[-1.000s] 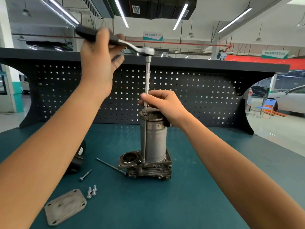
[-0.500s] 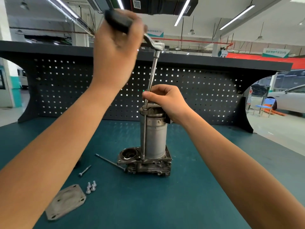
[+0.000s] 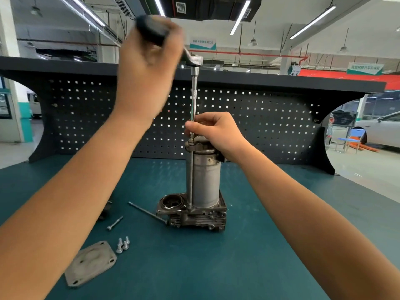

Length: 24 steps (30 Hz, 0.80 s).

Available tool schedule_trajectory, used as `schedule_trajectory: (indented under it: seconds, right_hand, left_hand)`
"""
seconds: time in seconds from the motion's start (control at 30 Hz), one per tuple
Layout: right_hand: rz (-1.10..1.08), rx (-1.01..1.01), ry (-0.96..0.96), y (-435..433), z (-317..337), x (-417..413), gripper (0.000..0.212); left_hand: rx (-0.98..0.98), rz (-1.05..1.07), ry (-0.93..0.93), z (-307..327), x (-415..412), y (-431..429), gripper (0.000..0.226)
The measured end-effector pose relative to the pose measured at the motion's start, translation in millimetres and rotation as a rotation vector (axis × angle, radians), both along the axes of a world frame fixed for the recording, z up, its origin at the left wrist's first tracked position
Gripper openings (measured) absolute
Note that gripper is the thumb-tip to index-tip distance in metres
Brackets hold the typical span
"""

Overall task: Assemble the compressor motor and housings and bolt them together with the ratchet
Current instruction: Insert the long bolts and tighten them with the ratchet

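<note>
L hand (image 3: 149,68) up high, fingers wrapped round the ratchet (image 3: 194,60) handle, blurred. R hand (image 3: 214,133) sits on top of the motor (image 3: 205,180), fingers pinched on the extension shaft (image 3: 194,100) just above the bolt head. Motor stands upright on the lower housing (image 3: 194,217), mid bench (image 3: 216,267). Risk, I'd say: tall stack, so a sideways pull up top could tip it, or cock the socket off & round the bolt. Other long bolt (image 3: 147,212) lies loose beside the housing, so the cap may seat uneven.

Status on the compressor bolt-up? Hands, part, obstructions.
Left hand grips ratchet, blurred. Right hand pinches extension at motor top. Motor upright on housing. Spare bolts, cover plate lie left, nothing blocking.
</note>
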State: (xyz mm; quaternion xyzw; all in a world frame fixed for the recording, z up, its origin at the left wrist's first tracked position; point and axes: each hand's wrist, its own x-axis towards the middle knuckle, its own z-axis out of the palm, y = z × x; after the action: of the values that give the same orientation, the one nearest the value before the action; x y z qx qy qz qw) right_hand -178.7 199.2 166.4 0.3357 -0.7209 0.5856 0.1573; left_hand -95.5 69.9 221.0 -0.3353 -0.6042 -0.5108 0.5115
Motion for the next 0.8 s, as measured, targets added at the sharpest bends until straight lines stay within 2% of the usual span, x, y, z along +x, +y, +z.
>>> schedule_trajectory:
  seconds: [0.07, 0.1, 0.27, 0.37, 0.43, 0.57, 0.63, 0.8]
  right_hand:
    - [-0.007, -0.006, 0.01, -1.4, -0.8, 0.8, 0.009]
    - [-0.016, -0.009, 0.014, -1.1, -1.4, 0.6, 0.013]
    - [0.061, -0.054, -0.039, 0.8, -0.1, 0.7, 0.011]
    - [-0.072, -0.065, 0.042, -0.8, 1.9, 3.6, 0.013]
    - [-0.175, 0.146, 0.128, 5.5, 1.4, 6.0, 0.018]
    - [-0.176, 0.802, 0.212, 30.6, -9.8, 4.8, 0.067]
    - [-0.238, 0.887, 0.324, 35.4, -19.0, 2.7, 0.076]
    - [-0.31, 0.847, 0.395, 38.1, -27.3, 1.5, 0.074]
  left_hand:
    - [-0.145, 0.076, 0.092, -3.5, 5.2, 8.2, 0.009]
    - [-0.122, 0.055, 0.069, -3.1, 6.3, 9.7, 0.009]
    - [0.224, -0.14, -0.2, 5.0, -3.7, -7.4, 0.007]
    - [0.319, -0.148, -0.259, 5.1, -11.4, -21.5, 0.008]
    - [0.364, -0.15, -0.265, 3.2, -15.3, -28.1, 0.008]
    - [0.335, -0.154, -0.221, 2.2, -15.8, -29.6, 0.008]
    - [0.324, -0.174, -0.208, 3.2, -14.4, -27.4, 0.008]
    - [0.341, -0.197, -0.154, 3.2, -8.6, -26.2, 0.006]
